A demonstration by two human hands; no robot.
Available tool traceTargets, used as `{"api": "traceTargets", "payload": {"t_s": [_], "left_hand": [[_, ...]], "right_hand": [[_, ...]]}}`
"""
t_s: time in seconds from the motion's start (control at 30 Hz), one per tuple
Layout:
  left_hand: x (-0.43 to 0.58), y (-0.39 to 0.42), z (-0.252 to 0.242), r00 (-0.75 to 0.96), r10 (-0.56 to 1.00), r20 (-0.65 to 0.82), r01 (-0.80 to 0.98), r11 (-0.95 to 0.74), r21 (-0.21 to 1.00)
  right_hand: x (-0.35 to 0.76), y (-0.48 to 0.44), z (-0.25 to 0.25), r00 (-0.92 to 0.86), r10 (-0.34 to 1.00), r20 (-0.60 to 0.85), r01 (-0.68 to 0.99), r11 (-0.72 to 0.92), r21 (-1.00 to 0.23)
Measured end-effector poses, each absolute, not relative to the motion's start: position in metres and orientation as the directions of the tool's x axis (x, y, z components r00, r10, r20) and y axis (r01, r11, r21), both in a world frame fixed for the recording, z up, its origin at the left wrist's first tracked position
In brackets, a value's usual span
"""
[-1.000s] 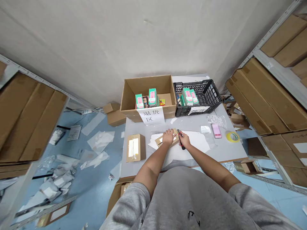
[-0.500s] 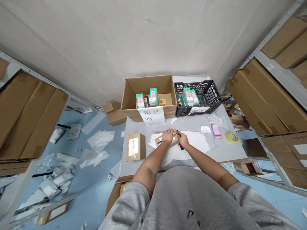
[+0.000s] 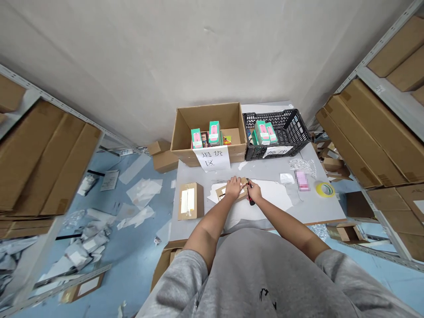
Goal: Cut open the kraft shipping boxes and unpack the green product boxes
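On the grey-white table, a small cardboard box (image 3: 222,191) with a white label lies on sheets of white paper. My left hand (image 3: 233,187) is over its top, fingers curled across it and holding it down. A utility knife (image 3: 251,201) with a red and black handle is gripped in my right hand (image 3: 254,191), at the box's right end. The blade is too small to make out against the cardboard. Left of my hands stands another closed cardboard box (image 3: 191,201), taped and labelled.
An open carton (image 3: 238,152) with green and pink boxes stands behind my hands, beside a black plastic crate (image 3: 294,150) holding similar ones. Yellow tape (image 3: 325,189), a pink packet (image 3: 302,181) and bubble wrap (image 3: 303,166) lie on the right. Shelves with cartons flank both sides.
The view has shifted slightly, so the table appears farther right. My left hand keeps its place on the small box, while more of the knife's red handle shows below my right hand.
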State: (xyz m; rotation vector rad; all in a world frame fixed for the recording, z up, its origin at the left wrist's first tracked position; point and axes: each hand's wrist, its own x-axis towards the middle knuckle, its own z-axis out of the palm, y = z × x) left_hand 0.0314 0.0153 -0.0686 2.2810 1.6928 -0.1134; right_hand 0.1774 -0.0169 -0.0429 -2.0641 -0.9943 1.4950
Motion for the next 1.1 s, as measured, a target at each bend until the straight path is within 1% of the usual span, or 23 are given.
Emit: {"api": "traceTargets", "payload": {"t_s": [0.07,0.13,0.23,0.33,0.43,0.63,0.77,0.83,0.9,1.0,1.1], "left_hand": [[0.028,0.010,-0.072,0.298,0.926,-0.231,0.947,-0.257,0.194],[0.023,0.007,-0.075,0.322,0.918,-0.230,0.938,-0.277,0.209],[0.016,0.008,-0.078,0.419,0.879,-0.228,0.898,-0.364,0.246],[0.009,0.009,-0.081,0.538,0.814,-0.218,0.831,-0.469,0.299],[0.005,0.002,-0.085,0.584,0.789,-0.190,0.794,-0.505,0.338],[0.003,-0.016,-0.087,0.506,0.853,-0.133,0.824,-0.431,0.368],[0.011,-0.022,-0.081,0.473,0.866,-0.161,0.847,-0.397,0.354],[0.018,-0.022,-0.078,0.452,0.872,-0.188,0.862,-0.372,0.344],[0.024,-0.021,-0.076,0.426,0.879,-0.214,0.876,-0.342,0.341],[0.029,-0.016,-0.073,0.402,0.881,-0.250,0.888,-0.309,0.341],[0.033,-0.009,-0.071,0.390,0.880,-0.272,0.892,-0.287,0.350]], "right_hand": [[0.184,-0.020,-0.045,0.154,0.744,-0.650,0.292,-0.663,-0.689],[0.194,-0.024,-0.046,0.175,0.756,-0.630,0.313,-0.650,-0.693],[0.207,-0.023,-0.048,0.229,0.782,-0.580,0.421,-0.617,-0.665],[0.208,-0.009,-0.051,0.201,0.804,-0.560,0.559,-0.564,-0.608],[0.204,0.008,-0.060,0.173,0.809,-0.562,0.618,-0.533,-0.578],[0.204,0.025,-0.078,0.186,0.780,-0.597,0.555,-0.585,-0.592],[0.204,0.025,-0.082,0.201,0.795,-0.572,0.617,-0.557,-0.557],[0.204,0.023,-0.083,0.195,0.801,-0.566,0.618,-0.548,-0.563],[0.206,0.019,-0.083,0.171,0.800,-0.575,0.558,-0.560,-0.612],[0.211,0.012,-0.079,0.117,0.791,-0.601,0.410,-0.589,-0.696],[0.219,0.003,-0.072,0.046,0.795,-0.605,0.342,-0.581,-0.738]]}}
